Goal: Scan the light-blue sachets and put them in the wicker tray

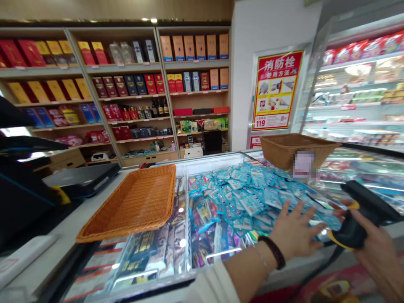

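Blue/wht pkts (243,193), glossy, loosely heaped, L hand (292,231) splayed, empty, R hand (376,246) round blk/yel scanner (368,206)

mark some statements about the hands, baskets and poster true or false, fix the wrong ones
1. The right hand holds a handheld scanner. True.
2. The left hand is clenched in a fist. False: the left hand is spread open over blue packets.
3. A dark bracelet circles the left wrist. True.
4. The poster is plain green. False: the poster is mainly red and yellow.
5. In this view, the brown basket stands right of the orange basket. True.
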{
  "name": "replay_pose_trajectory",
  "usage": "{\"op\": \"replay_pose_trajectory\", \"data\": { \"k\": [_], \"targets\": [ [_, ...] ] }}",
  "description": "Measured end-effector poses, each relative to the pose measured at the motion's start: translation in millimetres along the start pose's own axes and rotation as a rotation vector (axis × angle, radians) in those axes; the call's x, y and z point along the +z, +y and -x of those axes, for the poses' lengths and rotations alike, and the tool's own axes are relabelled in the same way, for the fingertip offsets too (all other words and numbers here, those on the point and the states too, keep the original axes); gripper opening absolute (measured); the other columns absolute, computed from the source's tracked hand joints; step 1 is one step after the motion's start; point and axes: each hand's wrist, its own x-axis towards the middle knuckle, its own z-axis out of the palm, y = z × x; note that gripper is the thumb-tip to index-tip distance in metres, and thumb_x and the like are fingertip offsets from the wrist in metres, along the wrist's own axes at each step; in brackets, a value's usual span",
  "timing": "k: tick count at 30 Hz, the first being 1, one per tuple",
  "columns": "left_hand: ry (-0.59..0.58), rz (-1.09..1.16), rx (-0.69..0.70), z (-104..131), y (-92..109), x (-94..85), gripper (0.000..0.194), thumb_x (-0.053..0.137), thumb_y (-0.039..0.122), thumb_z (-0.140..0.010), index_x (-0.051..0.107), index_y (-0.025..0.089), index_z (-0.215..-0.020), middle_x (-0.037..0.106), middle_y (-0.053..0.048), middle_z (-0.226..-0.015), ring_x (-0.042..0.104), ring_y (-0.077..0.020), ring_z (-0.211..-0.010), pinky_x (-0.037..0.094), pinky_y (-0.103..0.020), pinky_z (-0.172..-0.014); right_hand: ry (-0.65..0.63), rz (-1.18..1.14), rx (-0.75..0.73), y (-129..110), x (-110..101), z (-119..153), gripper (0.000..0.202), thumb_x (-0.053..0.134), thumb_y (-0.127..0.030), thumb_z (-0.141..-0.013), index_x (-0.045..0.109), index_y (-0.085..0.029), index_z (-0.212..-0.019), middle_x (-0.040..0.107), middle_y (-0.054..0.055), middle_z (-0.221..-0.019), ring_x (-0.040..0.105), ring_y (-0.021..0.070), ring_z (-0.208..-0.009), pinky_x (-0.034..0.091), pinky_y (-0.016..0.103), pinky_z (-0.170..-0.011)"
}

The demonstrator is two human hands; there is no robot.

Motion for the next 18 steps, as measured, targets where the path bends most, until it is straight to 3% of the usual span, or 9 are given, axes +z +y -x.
{"op": "replay_pose_trajectory", "data": {
  "k": [2,5,9,14,18],
  "targets": [
    [-0.06,0.043,-0.018,-29,8,17.9,0.058,0.04,0.054,-0.107,0.053,0.03,-0.158,0.038,-0.007,-0.174,0.026,-0.0369,-0.162,0.021,-0.069,-0.127,0.029,-0.012,-0.013,0,-9,-9,0.032,0.084,-0.027,-0.051,0.076,-0.026,-0.082,0.07,0.004,-0.073,0.07,0.0208,-0.072,0.055,0.022,-0.05],
    [-0.193,0.106,-0.084,-43,0,32.1,0.06,0.041,0.06,-0.105,0.059,0.032,-0.154,0.045,-0.006,-0.17,0.027,-0.0423,-0.16,0.011,-0.078,-0.125,0.053,-0.021,0.059,7,-8,-23,0.033,0.083,-0.028,-0.054,0.075,-0.025,-0.085,0.073,0.002,-0.071,0.074,0.0239,-0.074,0.054,0.023,-0.046],
    [-0.206,0.118,-0.112,-33,-25,36.1,0.056,0.04,0.057,-0.105,0.063,0.032,-0.15,0.044,-0.004,-0.171,0.026,-0.0429,-0.159,0.011,-0.08,-0.125,-0.012,0.03,0.218,30,21,-31,0.032,0.082,-0.026,-0.06,0.076,-0.022,-0.091,0.079,0.003,-0.074,0.076,0.0257,-0.064,0.055,0.027,-0.042],
    [-0.185,0.022,-0.083,-15,-57,35.9,0.051,0.042,0.056,-0.106,0.068,0.034,-0.144,0.044,-0.005,-0.17,0.033,-0.0386,-0.157,0.019,-0.077,-0.125,-0.172,0.061,0.292,52,64,-25,0.023,0.077,-0.022,-0.073,0.077,-0.019,-0.095,0.078,0.005,-0.068,0.073,0.0226,-0.055,0.052,0.025,-0.037],
    [-0.194,-0.079,-0.016,-4,-85,33.3,0.046,0.046,0.057,-0.106,0.071,0.035,-0.138,0.051,-0.003,-0.165,0.038,-0.0351,-0.155,0.025,-0.073,-0.125,-0.261,0.059,0.325,63,85,-25,0.017,0.076,-0.022,-0.08,0.077,-0.018,-0.097,0.079,0.004,-0.07,0.069,0.0184,-0.048,0.052,0.024,-0.036]
  ]
}}
